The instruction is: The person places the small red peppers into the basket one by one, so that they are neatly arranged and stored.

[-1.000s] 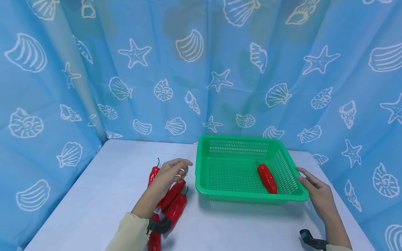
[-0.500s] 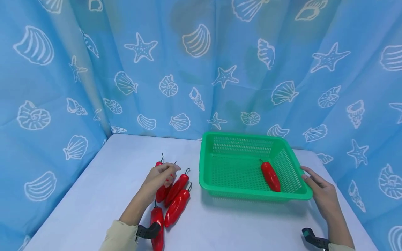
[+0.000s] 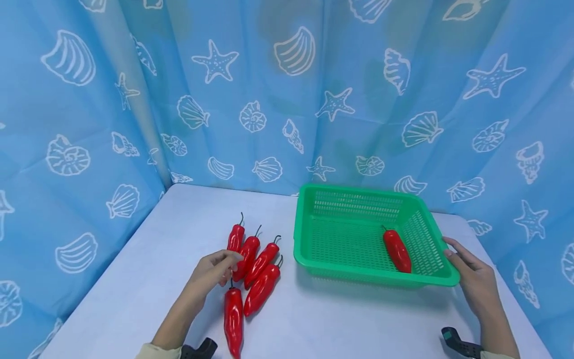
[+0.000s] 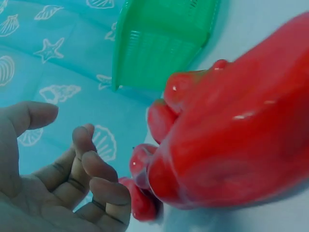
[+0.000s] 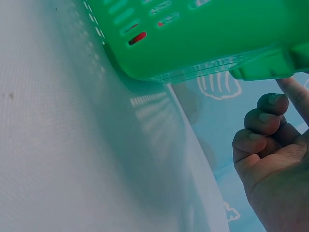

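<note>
My left hand (image 3: pixel 214 271) hovers over the left side of several glossy red chili peppers (image 3: pixel 264 289). Its thumb and fingers are apart and loosely bent, with nothing between them in the left wrist view. One pepper (image 3: pixel 233 319) lies nearest the front edge; in the left wrist view that red pepper (image 4: pixel 231 130) looms large beside the fingers. My right hand (image 3: pixel 473 274) pinches the right rim of a green plastic basket (image 3: pixel 358 275) with thumb and index finger. In the right wrist view its other fingers (image 5: pixel 263 121) curl below the rim. A single red pepper (image 3: pixel 397 251) lies inside the basket.
A white table (image 3: pixel 341 324) carries everything. Behind it and along both sides hangs a blue curtain (image 3: pixel 251 60) printed with shells and starfish. Black straps with camera mounts (image 3: pixel 459 344) sit on both wrists.
My left hand has drawn back left and toward me from beside the basket, uncovering the peppers. The right hand stays at the basket rim. The head view has shifted slightly left.
</note>
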A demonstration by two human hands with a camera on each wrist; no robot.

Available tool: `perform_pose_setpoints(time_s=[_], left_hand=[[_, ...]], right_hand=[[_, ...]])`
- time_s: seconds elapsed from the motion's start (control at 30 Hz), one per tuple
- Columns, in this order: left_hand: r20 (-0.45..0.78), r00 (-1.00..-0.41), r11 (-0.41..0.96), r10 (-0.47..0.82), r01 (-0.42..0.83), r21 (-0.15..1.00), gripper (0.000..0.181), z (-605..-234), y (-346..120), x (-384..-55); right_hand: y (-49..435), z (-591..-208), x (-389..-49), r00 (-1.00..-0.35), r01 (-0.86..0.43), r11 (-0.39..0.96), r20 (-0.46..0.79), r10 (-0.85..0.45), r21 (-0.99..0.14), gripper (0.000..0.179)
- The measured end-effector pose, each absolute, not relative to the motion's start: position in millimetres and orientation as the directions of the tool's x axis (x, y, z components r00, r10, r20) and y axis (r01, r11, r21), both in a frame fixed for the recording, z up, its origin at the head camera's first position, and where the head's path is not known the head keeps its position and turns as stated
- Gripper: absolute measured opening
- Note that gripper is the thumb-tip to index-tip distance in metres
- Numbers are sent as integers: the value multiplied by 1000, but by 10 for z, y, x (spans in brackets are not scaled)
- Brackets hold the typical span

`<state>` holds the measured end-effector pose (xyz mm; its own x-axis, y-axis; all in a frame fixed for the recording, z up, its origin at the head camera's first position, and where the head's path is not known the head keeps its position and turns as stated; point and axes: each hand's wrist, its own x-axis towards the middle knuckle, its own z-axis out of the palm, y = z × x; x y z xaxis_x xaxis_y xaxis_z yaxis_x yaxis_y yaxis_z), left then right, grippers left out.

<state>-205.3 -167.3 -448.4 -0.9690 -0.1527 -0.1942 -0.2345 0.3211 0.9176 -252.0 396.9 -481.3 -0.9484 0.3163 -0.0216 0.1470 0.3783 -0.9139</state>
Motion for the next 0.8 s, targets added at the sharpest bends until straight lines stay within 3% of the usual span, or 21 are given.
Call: perform_pose_setpoints(time_s=[0.13,0.37,0.6,0.8], left_hand=[[-225,-955,339,-194,-280,898,42,-4508,-1684,-1957],[-99,-944,569,-315,-272,777,42,-4580,-1738,-1792],[-210,-933,600,-291,-349,720,47,-4629,-1759,-1668],[-255,-922,610,-292,-385,693,49,-4714,-1728,-1608]], right_hand=[[3974,-4791,-2518,-948,167,386,-41,314,-907,58],[3947,-4790,-2506,-946,165,353,-46,322,-921,56],[3964,-4812,-2516,-946,164,396,-31,321,-903,56],[3970,-4826,-2531,-945,153,356,-31,327,-922,56]])
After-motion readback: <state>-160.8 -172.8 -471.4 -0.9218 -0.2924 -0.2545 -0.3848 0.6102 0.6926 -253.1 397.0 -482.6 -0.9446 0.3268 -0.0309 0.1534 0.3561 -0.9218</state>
